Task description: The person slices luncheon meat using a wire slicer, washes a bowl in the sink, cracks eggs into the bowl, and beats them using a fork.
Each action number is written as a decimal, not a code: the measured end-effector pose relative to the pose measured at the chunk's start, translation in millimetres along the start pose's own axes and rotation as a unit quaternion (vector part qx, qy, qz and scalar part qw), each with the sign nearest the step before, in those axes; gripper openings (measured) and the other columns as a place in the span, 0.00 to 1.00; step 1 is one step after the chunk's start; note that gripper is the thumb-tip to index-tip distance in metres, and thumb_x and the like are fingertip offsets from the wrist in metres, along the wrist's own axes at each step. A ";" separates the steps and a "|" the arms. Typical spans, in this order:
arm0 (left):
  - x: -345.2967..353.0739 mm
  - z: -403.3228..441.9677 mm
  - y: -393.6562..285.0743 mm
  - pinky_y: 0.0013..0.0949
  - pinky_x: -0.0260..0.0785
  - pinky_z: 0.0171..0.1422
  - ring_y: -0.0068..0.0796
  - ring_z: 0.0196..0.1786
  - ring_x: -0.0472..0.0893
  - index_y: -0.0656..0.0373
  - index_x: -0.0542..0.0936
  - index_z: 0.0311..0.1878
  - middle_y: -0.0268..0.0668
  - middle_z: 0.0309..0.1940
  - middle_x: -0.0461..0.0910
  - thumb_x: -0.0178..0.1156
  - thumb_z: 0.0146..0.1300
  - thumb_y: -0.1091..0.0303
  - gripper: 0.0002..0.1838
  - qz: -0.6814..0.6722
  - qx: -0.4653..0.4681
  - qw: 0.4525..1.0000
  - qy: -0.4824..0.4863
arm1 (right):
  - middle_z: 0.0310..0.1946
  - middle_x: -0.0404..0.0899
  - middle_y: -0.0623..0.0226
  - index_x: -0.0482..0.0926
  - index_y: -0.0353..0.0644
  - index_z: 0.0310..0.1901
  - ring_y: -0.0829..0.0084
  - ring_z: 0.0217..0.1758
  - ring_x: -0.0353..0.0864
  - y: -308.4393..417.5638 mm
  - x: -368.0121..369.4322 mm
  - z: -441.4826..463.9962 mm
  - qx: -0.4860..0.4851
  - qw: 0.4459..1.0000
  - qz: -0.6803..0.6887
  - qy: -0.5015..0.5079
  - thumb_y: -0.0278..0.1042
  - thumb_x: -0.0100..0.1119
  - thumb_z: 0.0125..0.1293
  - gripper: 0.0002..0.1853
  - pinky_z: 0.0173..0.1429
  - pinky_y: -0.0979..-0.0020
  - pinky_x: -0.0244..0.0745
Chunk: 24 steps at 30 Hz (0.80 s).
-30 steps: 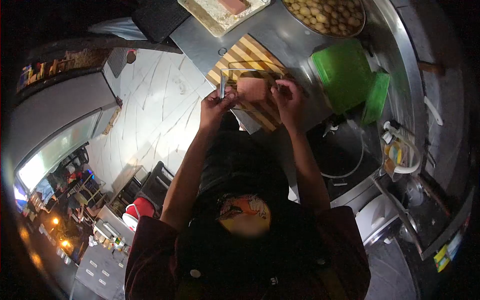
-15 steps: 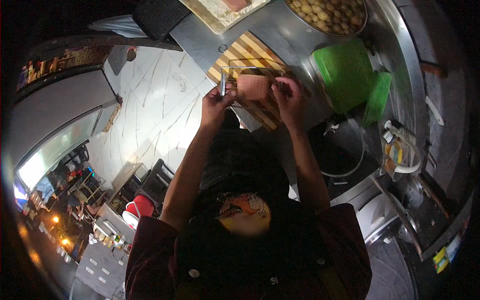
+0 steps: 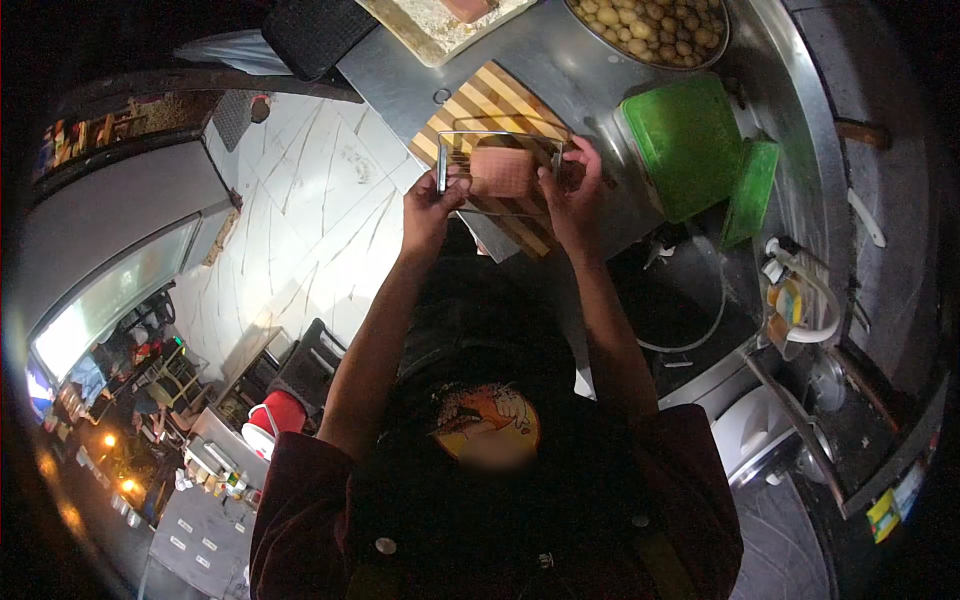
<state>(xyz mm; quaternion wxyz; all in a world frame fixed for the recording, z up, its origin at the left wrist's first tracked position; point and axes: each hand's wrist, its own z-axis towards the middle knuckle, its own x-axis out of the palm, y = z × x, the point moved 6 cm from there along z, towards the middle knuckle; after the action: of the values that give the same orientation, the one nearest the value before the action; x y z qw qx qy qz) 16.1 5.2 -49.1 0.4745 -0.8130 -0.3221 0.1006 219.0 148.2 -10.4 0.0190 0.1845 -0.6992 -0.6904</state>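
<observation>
A pinkish block of food [image 3: 503,172] with fine lines on its surface shows above the striped wooden cutting board [image 3: 490,92]. Around it runs a thin rectangular frame [image 3: 480,132] with shiny edges; whether it is wire or a clear box I cannot make out. My left hand [image 3: 432,208] is closed on the frame's left side, thumb by the block. At the right side, my right hand [image 3: 575,195] grips the frame's edge between thumb and fingers. Whether the block touches the board is unclear.
Behind the board stand a tray [image 3: 437,58] with white lining and a bowl of small potatoes [image 3: 650,30]. To the right are a green lid [image 3: 685,145], a smaller green piece [image 3: 752,195] and a dark sink [image 3: 690,300]. The metal counter's edge [image 3: 385,125] borders a marble-patterned floor.
My right hand's fingers have shifted onto the frame's right edge, its thumb moving slightly down and left. The left hand keeps its hold. The whole view has shifted slightly.
</observation>
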 end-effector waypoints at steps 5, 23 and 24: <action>0.5 1.0 1.0 0.28 0.73 0.50 0.20 0.42 0.80 0.64 0.80 0.55 0.31 0.41 0.83 0.69 0.68 0.72 0.15 -0.016 0.009 1.000 0.007 | 0.47 0.81 0.56 0.58 0.38 0.71 0.70 0.42 0.86 -13.6 11.6 -0.6 0.138 0.972 0.190 0.011 0.28 0.67 0.70 0.34 0.48 0.70 0.84; -13.8 3.8 7.6 0.34 0.75 0.57 0.28 0.47 0.83 0.65 0.79 0.58 0.39 0.45 0.85 0.61 0.74 0.47 0.27 -0.065 -0.096 0.993 -0.007 | 0.42 0.81 0.64 0.72 0.39 0.62 0.73 0.43 0.83 -54.7 12.4 5.8 0.156 0.969 0.192 -0.026 0.41 0.66 0.72 0.23 0.47 0.69 0.81; -18.1 0.7 5.1 0.35 0.74 0.58 0.29 0.48 0.83 0.66 0.78 0.60 0.40 0.47 0.85 0.56 0.75 0.44 0.30 -0.071 -0.101 0.992 -0.018 | 0.42 0.81 0.65 0.72 0.40 0.61 0.73 0.44 0.83 -67.1 12.0 4.1 0.147 0.964 0.215 -0.041 0.45 0.64 0.73 0.24 0.48 0.68 0.81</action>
<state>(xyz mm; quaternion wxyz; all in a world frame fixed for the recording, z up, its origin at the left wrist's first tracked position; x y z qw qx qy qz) 4.0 -7.2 -56.3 0.3897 -0.8300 -0.3961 0.0481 222.1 150.2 -78.5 0.1111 0.0017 -0.8166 -0.5664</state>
